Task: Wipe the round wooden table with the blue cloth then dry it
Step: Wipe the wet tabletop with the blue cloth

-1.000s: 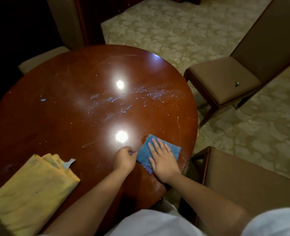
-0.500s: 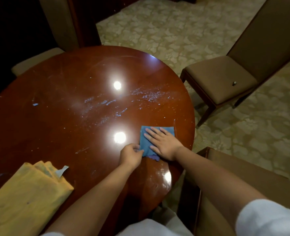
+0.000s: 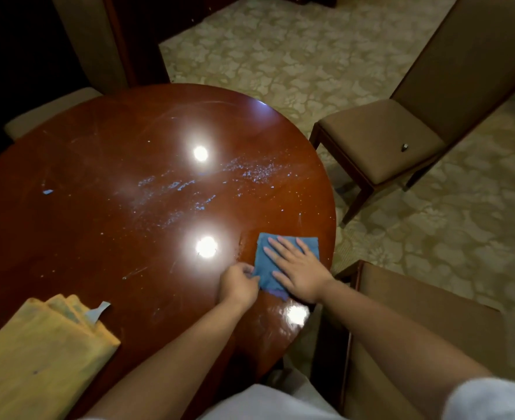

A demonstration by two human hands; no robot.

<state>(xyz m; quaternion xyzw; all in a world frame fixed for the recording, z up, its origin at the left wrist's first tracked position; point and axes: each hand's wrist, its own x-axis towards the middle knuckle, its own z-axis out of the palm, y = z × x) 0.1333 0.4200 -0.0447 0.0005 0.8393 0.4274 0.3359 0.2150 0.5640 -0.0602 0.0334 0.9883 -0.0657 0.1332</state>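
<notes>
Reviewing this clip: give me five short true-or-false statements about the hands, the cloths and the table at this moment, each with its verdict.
1. The right hand lies flat on the blue cloth. True.
2. The left hand rests on the yellow cloth. False: it pinches the blue cloth's near-left edge.
3. White specks remain on the round table beyond the blue cloth. True.
4. The yellow cloth covers the table's middle. False: it lies folded at the near-left edge.
5. A brown chair stands right of the table. True.

A pale floral-patterned carpet (image 3: 325,53) filled the upper and right frame; a tan upholstered chair (image 3: 401,137) stood at right, another chair (image 3: 416,334) lower right, dark wood panelling (image 3: 135,34) upper left
</notes>
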